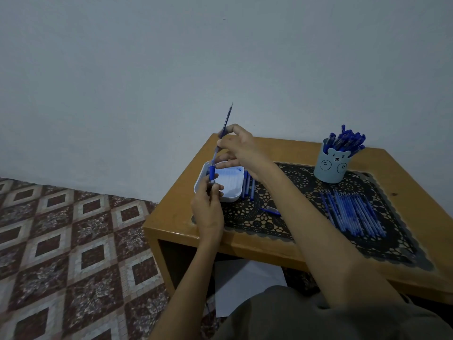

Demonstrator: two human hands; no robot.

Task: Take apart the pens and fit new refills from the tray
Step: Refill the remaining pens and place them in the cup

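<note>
At frame centre, the pen barrel (212,172) is gripped by the left hand (207,208); the refill (227,119) above it is pinched by the right hand (241,148).

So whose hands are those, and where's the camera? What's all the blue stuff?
There is no machine here, just a person. The camera sits on their head and looks down, so you see their own two arms. The left hand grips a blue pen. The right hand pinches the thin refill sticking out of its top. On the wooden table sit a white tray, a bear cup full of pens, and a row of refills on a lace mat.
</note>
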